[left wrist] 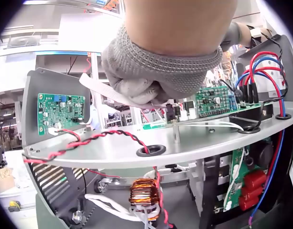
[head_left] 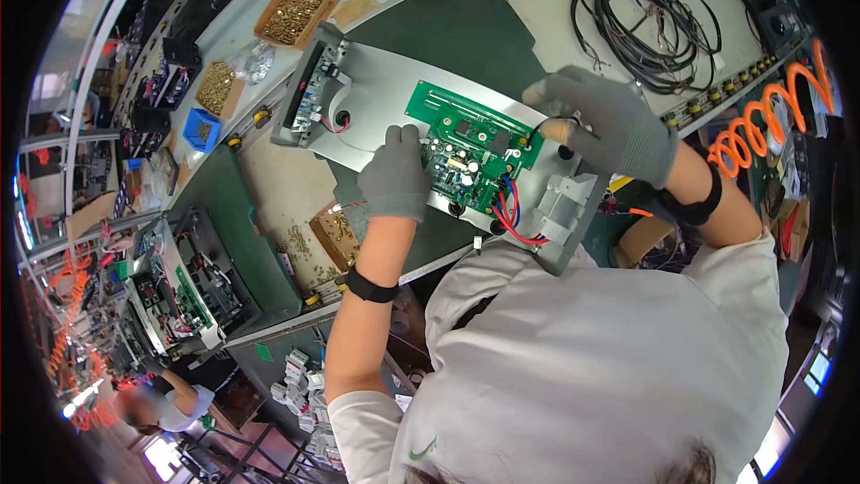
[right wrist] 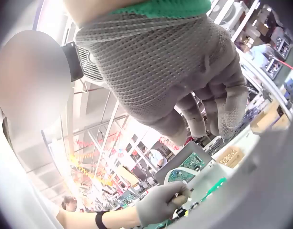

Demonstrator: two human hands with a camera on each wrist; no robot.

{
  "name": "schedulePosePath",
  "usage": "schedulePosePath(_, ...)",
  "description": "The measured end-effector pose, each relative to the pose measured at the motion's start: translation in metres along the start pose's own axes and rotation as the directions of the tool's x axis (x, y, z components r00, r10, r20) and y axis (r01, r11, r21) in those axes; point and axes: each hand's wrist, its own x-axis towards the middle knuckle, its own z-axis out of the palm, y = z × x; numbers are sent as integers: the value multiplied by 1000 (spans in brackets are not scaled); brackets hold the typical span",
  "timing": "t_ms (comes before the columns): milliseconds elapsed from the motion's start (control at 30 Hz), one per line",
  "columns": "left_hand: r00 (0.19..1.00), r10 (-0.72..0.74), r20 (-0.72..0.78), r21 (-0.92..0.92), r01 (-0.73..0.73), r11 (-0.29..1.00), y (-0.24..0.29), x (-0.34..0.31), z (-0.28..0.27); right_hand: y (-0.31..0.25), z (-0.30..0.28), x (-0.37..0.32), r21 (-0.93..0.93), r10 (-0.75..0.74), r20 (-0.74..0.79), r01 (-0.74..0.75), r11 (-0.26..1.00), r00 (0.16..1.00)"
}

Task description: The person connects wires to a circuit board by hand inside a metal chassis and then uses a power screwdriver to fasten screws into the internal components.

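My gloved left hand is at the left edge of a green circuit board, which lies on a grey metal plate. In the left wrist view its bent fingers pinch a white flat cable above the plate; the fingertips are partly hidden. Over the board's right end hovers my gloved right hand, fingers loosely bent and spread. A black wire passes by its fingertips, and contact cannot be told. The right wrist view shows nothing held in that hand. Red and blue wires leave the board.
Boxes of small brass parts and a blue bin stand at the upper left. Coiled black cables lie at the upper right, near an orange coiled hose. Another open unit is at the left.
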Motion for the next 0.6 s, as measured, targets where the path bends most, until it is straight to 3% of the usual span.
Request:
schedulePosePath(67,998,67,16,82,-68,994,-1,2,-2,4,17,-14,127,120,-6,-118,985,993)
schedulePosePath(167,984,162,71,197,-173,965,-1,8,-7,5,33,-26,93,188,-32,-185,978,982)
schedulePosePath(300,964,225,144,264,-256,930,2,12,-12,-2,45,-28,-47,100,-291,-119,992,952)
schedulePosePath(600,940,256,225,297,-317,901,10,21,-20,2,53,-28,-75,84,-373,-121,990,924)
